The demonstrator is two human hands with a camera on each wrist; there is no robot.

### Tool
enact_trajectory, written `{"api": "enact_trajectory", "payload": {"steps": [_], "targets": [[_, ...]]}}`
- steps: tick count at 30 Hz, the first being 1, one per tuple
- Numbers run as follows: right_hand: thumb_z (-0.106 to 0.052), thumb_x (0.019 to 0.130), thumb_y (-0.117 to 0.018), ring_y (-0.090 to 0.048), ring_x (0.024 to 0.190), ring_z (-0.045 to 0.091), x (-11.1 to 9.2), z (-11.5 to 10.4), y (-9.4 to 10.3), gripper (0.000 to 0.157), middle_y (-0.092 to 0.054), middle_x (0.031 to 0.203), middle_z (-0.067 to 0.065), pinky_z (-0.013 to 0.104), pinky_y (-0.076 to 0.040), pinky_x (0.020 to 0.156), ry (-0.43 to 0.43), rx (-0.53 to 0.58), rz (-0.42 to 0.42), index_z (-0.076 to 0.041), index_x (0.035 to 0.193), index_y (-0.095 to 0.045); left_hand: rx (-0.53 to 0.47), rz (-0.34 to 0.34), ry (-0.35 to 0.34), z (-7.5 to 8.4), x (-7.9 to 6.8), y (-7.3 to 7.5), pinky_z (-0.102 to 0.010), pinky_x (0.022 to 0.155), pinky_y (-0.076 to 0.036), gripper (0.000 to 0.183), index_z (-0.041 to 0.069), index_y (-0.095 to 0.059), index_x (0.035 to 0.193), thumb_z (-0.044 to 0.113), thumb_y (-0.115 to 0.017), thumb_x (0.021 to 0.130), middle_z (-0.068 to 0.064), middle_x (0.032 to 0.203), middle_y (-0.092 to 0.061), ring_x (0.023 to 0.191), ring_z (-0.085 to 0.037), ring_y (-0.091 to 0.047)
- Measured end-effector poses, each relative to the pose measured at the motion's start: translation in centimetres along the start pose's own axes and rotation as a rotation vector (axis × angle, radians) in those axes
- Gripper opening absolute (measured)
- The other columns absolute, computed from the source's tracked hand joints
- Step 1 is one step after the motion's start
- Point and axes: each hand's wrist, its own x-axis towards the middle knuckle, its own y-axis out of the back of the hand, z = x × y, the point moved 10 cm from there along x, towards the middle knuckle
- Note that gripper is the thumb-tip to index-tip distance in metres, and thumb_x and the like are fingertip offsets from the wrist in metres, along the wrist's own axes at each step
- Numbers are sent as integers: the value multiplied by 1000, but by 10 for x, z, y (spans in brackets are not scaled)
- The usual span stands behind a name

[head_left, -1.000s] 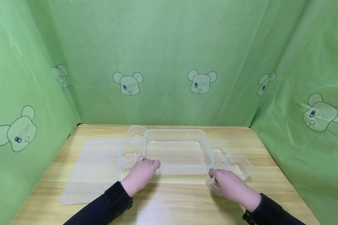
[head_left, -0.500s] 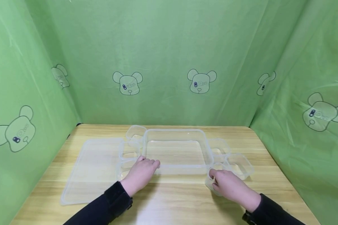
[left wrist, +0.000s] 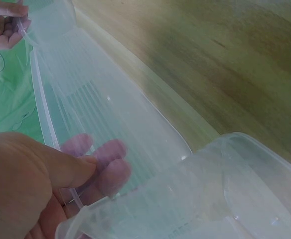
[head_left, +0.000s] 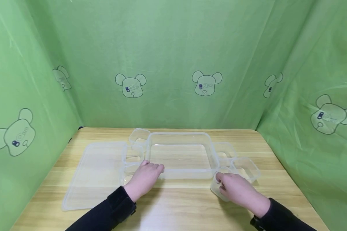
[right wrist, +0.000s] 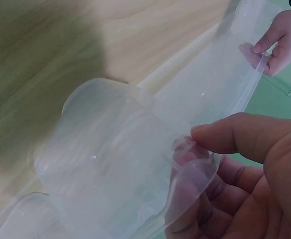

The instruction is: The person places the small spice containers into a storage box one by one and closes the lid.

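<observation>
- Backdrop: green cloth (head_left: 167,48), lightly creased, printed with outlined bear heads (head_left: 130,86); surrounds three sides of my table.
- Table (head_left: 176,208): smooth pale top, straight wood grain.
- Large box (head_left: 185,175): see-through plastic, rectangular, rounded corners, thick rim; upright at mid-table. Parallel streaks show on its wall in the left wrist view.
- Lid (head_left: 93,176): flat, frosted, rounded corners, raised edge; lies left of the box.
- Dark sleeves (head_left: 107,208): reach my wrists.
- My left hand (head_left: 146,179): pinches the box's near wall by its left corner, fingers visible through the plastic.
- My right hand (head_left: 238,191): thumb and curled fingers grip the wall of the near-right tub (head_left: 215,190), a cloudy, round-cornered piece at the box's near right corner. Whether box and tub touch, I cannot tell.
- Other tubs, same translucent plastic: three (head_left: 134,152) left of the box, two (head_left: 250,175) right.
</observation>
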Motion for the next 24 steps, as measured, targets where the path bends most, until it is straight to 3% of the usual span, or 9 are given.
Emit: {"api": "enact_trajectory", "payload": {"steps": [24], "targets": [[-6,80,-73,-41,56,5,-5,-3,34,15,-48,64,-12,27,-41,54,54,-12,18,-15,85,-62,10,8,-15,2,-1,1,-29,75,-39,21,16,-63,100,4,-71,86,3,91,-72,84,-13,-68]]}}
